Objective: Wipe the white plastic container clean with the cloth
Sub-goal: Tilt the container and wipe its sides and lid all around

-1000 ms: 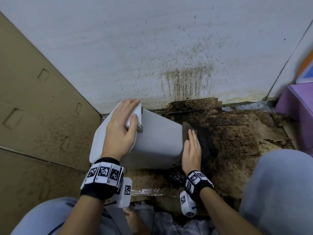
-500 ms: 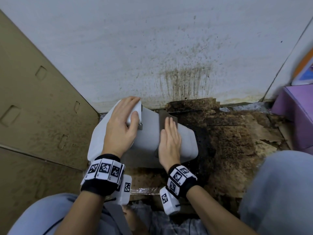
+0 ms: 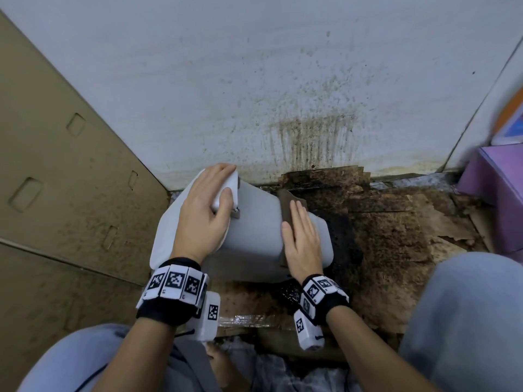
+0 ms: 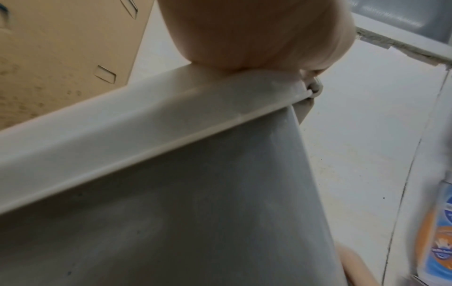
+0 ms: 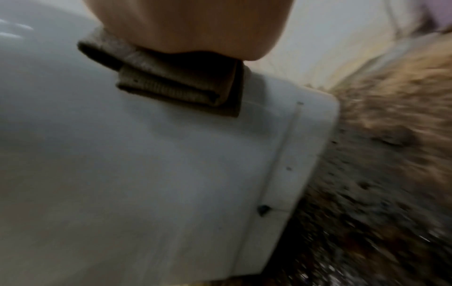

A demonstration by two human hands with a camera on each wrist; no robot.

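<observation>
The white plastic container [image 3: 254, 236] lies on its side on the floor, rim to the left and base to the right. My left hand [image 3: 206, 205] grips the rim at the top, thumb curled over its edge; the left wrist view shows the rim [image 4: 146, 125] under my palm. My right hand [image 3: 301, 239] lies flat with straight fingers on a folded brown cloth [image 3: 285, 200] and presses it against the container's upper side, near the base. In the right wrist view the cloth [image 5: 171, 85] sticks out from under that hand on the container wall [image 5: 171, 183].
Dirty, dark-stained cardboard [image 3: 390, 239] covers the floor to the right of the container. A splattered white wall [image 3: 283, 80] stands behind, a large cardboard panel [image 3: 70, 165] at the left, a purple box [image 3: 498, 188] at the right. My knees frame the bottom corners.
My right hand slid the cloth from the container's base end leftward along its side, then a little back toward the base. The left hand kept its grip on the rim.
</observation>
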